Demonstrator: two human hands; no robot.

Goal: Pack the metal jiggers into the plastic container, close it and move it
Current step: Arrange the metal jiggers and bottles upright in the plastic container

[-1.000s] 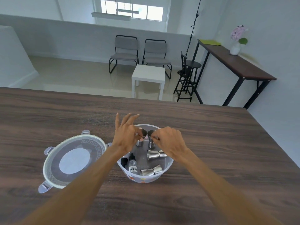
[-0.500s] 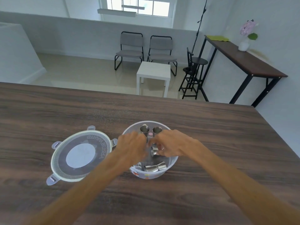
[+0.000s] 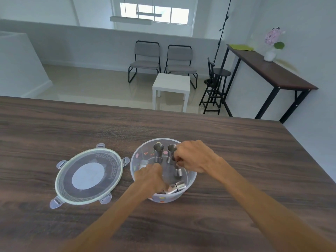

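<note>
The clear plastic container [image 3: 135, 160] stands on the wooden table in front of me. Two metal jiggers [image 3: 158, 153] [image 3: 171, 154] stand upright at its far side. My right hand [image 3: 193, 157] pinches the top of a third upright jigger [image 3: 178, 172] inside the container. A fourth jigger [image 3: 177, 186] lies on its side near the front wall. My left hand [image 3: 150, 179] reaches down into the container, knuckles up, with its fingertips at the left end of that lying jigger; the fingertips are hidden. The round lid [image 3: 89, 176] lies flat on the table to the left of the container.
The table's far edge [image 3: 127, 106] and right edge [image 3: 309, 153] border open floor. Beyond the table stand two grey chairs [image 3: 145, 60], a small white table [image 3: 171, 84], a black stool [image 3: 217, 82] and a side table with a flower vase [image 3: 271, 55].
Both hands let go of the two back jiggers, which now stand upright, and moved nearer. My right hand has set a formerly lying jigger upright; my left hand has dropped lower into the container.
</note>
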